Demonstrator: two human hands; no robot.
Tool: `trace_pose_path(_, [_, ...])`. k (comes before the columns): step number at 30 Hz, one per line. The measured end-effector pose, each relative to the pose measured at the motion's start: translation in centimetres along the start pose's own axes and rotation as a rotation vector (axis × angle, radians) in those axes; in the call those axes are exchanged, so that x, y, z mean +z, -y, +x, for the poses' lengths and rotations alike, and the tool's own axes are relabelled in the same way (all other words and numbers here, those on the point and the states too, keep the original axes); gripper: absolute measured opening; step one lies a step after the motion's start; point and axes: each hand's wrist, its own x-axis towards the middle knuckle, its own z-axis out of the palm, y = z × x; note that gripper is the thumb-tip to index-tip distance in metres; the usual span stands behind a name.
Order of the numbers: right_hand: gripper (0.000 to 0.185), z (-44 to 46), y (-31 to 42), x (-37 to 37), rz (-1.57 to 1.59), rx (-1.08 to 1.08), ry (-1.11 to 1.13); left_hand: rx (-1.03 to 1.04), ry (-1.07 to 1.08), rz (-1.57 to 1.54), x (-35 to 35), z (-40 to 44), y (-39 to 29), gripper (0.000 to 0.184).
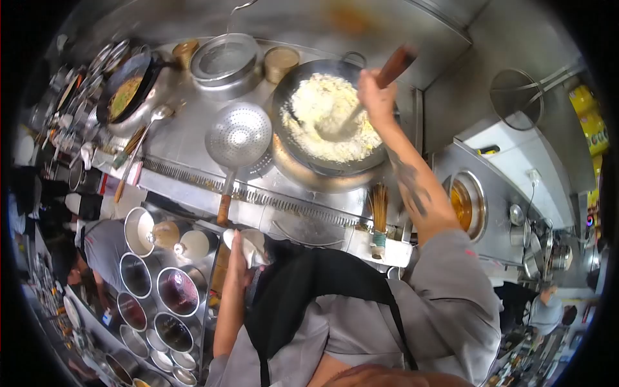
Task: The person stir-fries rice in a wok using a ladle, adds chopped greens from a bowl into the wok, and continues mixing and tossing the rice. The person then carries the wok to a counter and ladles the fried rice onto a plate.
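Observation:
My right hand (378,100) is closed round the handle of a wok ladle (397,64) whose wooden end sticks up past my fist. The ladle's bowl, blurred by motion, rests in a white and yellow mass that looks like rice with egg (316,97). That food fills much of a large dark wok (281,122) on the stove. My left hand (240,266), low near my apron, grips a white cloth (256,245). Between the hands, a perforated strainer (238,134) lies on the stove top, its wooden handle pointing toward me.
Several seasoning pots (178,291) stand at the left. A bamboo brush (378,222) is by the stove's front edge, right of centre. Behind are a lidded metal pot (225,64) and a second wok (126,90). Co-workers (106,248) stand at both sides.

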Motion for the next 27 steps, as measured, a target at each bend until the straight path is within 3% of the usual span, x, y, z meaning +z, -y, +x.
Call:
trace_pose_path(2, [0.019,2.6,-5.5,-0.8,0.103,-0.099,0.113,-0.032,0.076,0.011,2.2,1.0,-0.6,0.066])
trace_pose_path(3, [0.017,4.0,-2.6,-1.5,0.115,-0.057,0.194,-0.023,0.116,0.03,2.8,1.1,-0.7,0.066])
trace_pose_path(5, [0.015,3.4,2.9,-2.7,0.105,-0.061,0.006,0.003,0.196,0.057,3.9,1.9,-1.0,0.065])
trace_pose_path(7, [0.018,3.0,1.2,-4.3,0.033,-0.075,-0.135,-0.007,0.178,0.062,5.0,2.0,-0.9,0.064])
trace_pose_path(9, [0.021,5.4,-0.2,-6.6,0.062,-0.019,-0.061,-0.047,0.139,0.109,5.2,2.2,-0.7,0.064])
trace_pose_path(13, [0.024,3.3,6.0,-8.8,0.155,-0.067,0.002,-0.096,0.16,0.086,5.5,1.9,-0.8,0.064])
trace_pose_path(14, [0.023,1.2,5.3,-8.3,0.009,-0.061,-0.209,-0.086,0.156,0.081,5.8,2.1,-0.9,0.064])
trace_pose_path(15, [0.022,1.6,-0.6,-8.5,-0.148,-0.051,-0.292,-0.083,0.147,0.081,5.9,2.1,-0.8,0.064])
trace_pose_path(17, [0.02,2.2,-3.6,-9.1,0.127,-0.002,-0.049,-0.079,0.174,0.135,6.5,2.4,-1.0,0.064])
trace_pose_path(18, [0.019,4.2,-2.5,-9.5,0.099,0.048,0.037,-0.077,0.187,0.152,6.8,2.4,-0.9,0.064])
trace_pose_path(22, [0.015,1.2,5.9,-10.2,0.146,-0.019,0.002,-0.044,0.227,0.102,7.5,1.9,-1.9,0.064])
trace_pose_path(24, [0.014,-3.1,0.1,-8.5,0.019,-0.006,-0.291,-0.057,0.22,0.091,7.5,2.6,-1.6,0.064])
trace_pose_path(25, [0.014,-4.4,-4.1,-7.8,0.166,-0.06,-0.373,-0.072,0.229,0.107,7.6,2.7,-1.4,0.064])
trace_pose_path(27, [0.012,-6.3,-7.4,-9.1,0.346,-0.003,-0.286,-0.083,0.262,0.126,8.6,3.0,-0.9,0.064])
